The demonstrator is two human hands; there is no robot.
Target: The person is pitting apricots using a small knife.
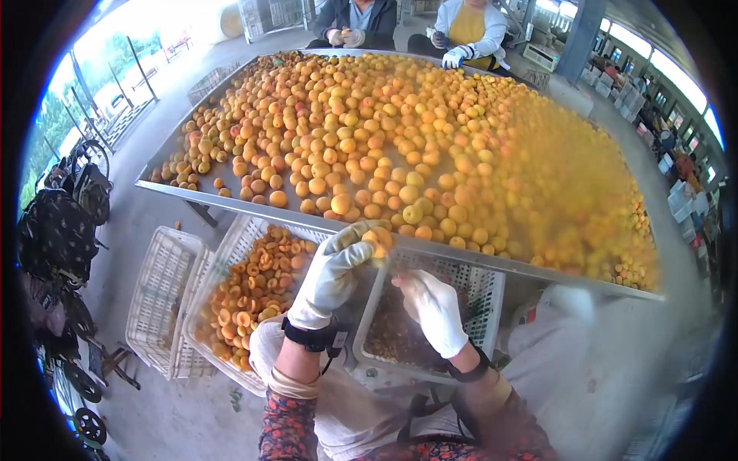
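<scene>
My left hand (pixel 326 282), in a white glove with a dark wrist strap, pinches an apricot (pixel 379 241) at the near edge of a metal table. The fruit looks split, though my fingers hide part of it. My right hand (pixel 431 311), also gloved, hovers just right of the fruit and apart from it. Its fingertips are bent together, and whether they hold something small is unclear. Beneath it stands a white plastic crate (pixel 494 302) with small brown apricot pits (pixel 395 334) in its bottom. Left of my left hand, another white crate (pixel 195 325) holds many apricot halves (pixel 248 311).
Whole apricots (pixel 346 144) cover most of the metal-rimmed table (pixel 230 203). Across it sit two people, one with a gloved hand (pixel 458 56) at the fruit. Empty white crates (pixel 155 305) stand at far left, near parked bikes (pixel 63 230). A blur veils the right side.
</scene>
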